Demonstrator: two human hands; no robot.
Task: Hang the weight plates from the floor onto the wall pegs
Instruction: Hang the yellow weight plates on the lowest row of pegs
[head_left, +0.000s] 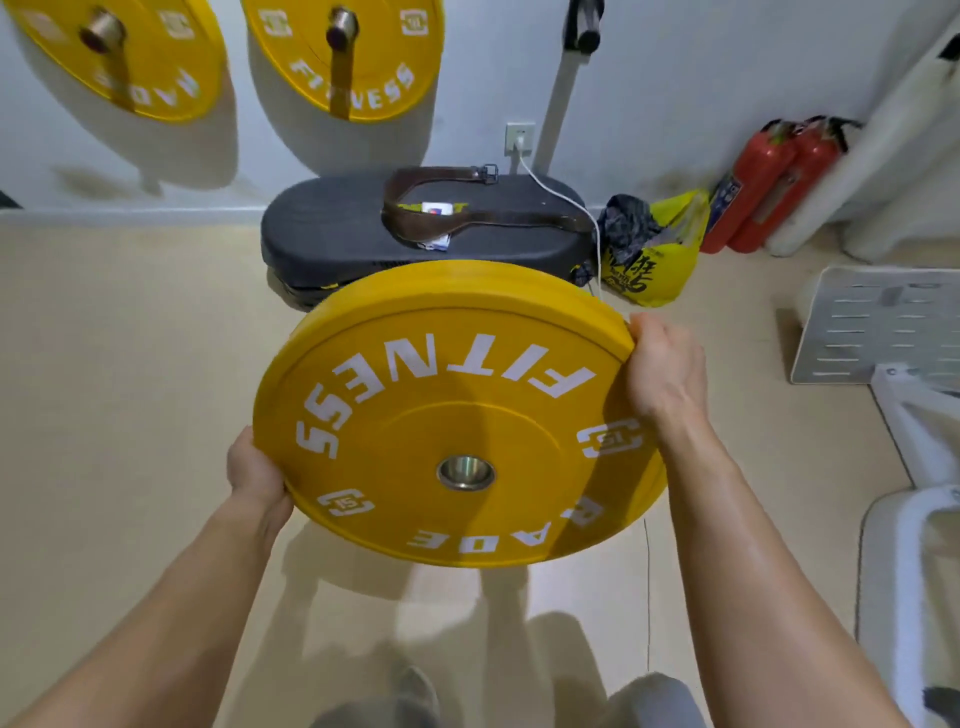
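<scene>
At lower left of centre, the left hand (257, 475) curls under the rim of the yellow weight plate (415, 415), which fills mid-frame, tilted and apparently off the floor. The right hand (667, 366) clasps the opposite, upper rim. The plate looks heavy, rigid and rubber-faced, so opposite-edge holds suit it, though the smooth rim may slip.

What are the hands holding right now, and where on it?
One yellow weight plate, by its rim: left hand at lower left, right hand at upper right.
</scene>
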